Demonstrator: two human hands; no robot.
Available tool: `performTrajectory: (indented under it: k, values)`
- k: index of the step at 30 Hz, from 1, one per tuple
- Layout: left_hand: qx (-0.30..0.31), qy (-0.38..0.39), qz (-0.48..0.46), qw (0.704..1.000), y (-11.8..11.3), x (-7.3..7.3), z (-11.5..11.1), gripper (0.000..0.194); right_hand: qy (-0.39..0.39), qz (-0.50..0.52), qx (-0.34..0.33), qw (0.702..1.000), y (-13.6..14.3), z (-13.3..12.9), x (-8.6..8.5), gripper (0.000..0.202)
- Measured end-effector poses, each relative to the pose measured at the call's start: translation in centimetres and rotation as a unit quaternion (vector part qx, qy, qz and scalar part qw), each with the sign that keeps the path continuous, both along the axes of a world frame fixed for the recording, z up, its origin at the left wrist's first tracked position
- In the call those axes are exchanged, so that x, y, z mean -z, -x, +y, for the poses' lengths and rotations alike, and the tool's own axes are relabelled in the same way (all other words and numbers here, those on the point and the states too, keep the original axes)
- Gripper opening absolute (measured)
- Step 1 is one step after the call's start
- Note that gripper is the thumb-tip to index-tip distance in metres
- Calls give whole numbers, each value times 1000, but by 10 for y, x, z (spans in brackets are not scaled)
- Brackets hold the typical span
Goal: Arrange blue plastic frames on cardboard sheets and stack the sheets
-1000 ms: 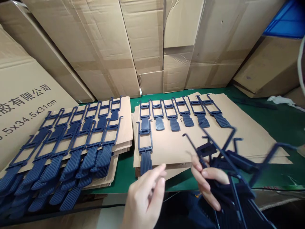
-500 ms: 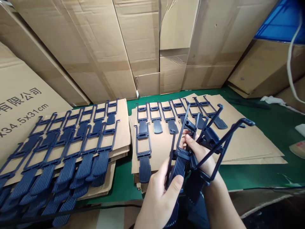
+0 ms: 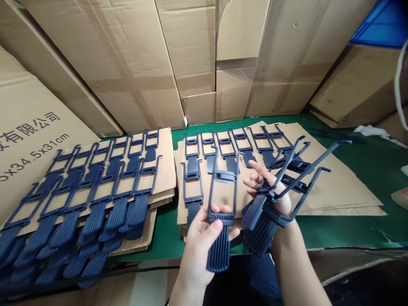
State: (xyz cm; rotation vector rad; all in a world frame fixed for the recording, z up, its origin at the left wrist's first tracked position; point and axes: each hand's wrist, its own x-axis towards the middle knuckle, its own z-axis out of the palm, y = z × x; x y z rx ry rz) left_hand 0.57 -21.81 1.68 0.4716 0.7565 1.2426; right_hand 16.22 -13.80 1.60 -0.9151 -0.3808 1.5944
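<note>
My left hand is closed on a dark blue plastic frame, gripping it where the open rectangle meets the ribbed paddle. Its two hooked arms point up and away from me, slightly blurred. To the right, several similar frames are carried on my right hand, fanned across its palm and wrist, hooked arms pointing up and right. The fingers of that hand reach out to the left, loosely spread. How the frames sit on the palm is partly hidden. Below both hands, more frames lie in a row on cardboard.
At left, rows of overlapping frames cover another cardboard stack, paddles overhanging its front edge. Cardboard sheets lie on the green table at right. Tall cartons wall off the back. A white cable hangs at far right.
My left hand has drawn one frame leftward, apart from the bunch on my right hand, and it now stands upright. My right hand's fingers have spread, and its frames have tilted right.
</note>
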Motion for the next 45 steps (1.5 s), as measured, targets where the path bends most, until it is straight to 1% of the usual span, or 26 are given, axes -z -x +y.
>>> performTrajectory:
  k: [1,3,6,8,9,10,11,13,14,15,16,18,21,23,25,29,31,34,36,38,42,45]
  values:
    - [-23,8,-3,1000,0,-2,2,12,9,5,1,1000,-4,0,1,36]
    - [-53,10,28,998,1,-5,4,13,4,3,3,1000,-14,-1,4,38]
    - [-64,-10,96,993,6,-7,6,17,-33,-13,-5,999,-31,-1,10,42]
    - [-55,-36,184,981,9,-5,5,22,-44,-23,-7,999,-39,-1,14,44]
    - [-43,-53,255,965,11,-4,4,24,-43,-25,-8,999,-42,-1,16,44]
    - [-27,-73,341,937,12,-1,3,25,-39,-28,-8,999,-43,-1,18,45]
    - [-10,-95,435,896,12,2,3,27,-36,-32,-7,999,-43,-1,19,46]
    - [19,-141,603,785,10,8,5,26,-37,-43,-4,998,-42,-1,22,47]
    - [29,-164,663,730,8,11,6,24,-41,-50,-5,998,-42,-2,23,47]
    - [37,-185,705,683,6,13,9,22,-47,-58,-10,997,-41,-2,24,47]
    - [44,-203,734,647,3,16,11,19,-55,-66,-17,996,-40,-3,25,47]
    - [54,-229,768,596,-3,20,16,15,-69,-78,-38,994,-40,-4,26,47]
    - [58,-241,801,544,-9,23,23,14,-74,-80,-53,993,-40,-6,28,45]
    - [66,-235,816,524,-12,21,27,11,-66,-78,-52,993,-40,-7,28,45]
    - [78,-229,825,511,-15,17,31,5,-65,-84,-49,993,-39,-7,27,46]
    - [108,-230,848,466,-24,11,37,12,-70,-83,-55,993,-37,-5,26,45]
    - [118,-224,860,444,-27,12,38,12,-58,-74,-74,993,-35,-5,25,44]
    - [95,-232,870,424,-29,17,37,18,-39,-76,-97,992,-34,-4,25,40]
    - [89,-237,869,425,-29,19,36,20,-34,-74,-106,991,-34,-4,26,40]
    - [99,-233,866,432,-27,18,37,20,-33,-68,-112,991,-36,-3,27,41]
    - [128,-239,857,439,-24,10,41,14,-33,-64,-112,991,-36,-3,28,39]
    - [136,-247,844,455,-22,10,42,10,-36,-70,-104,991,-36,-4,29,39]
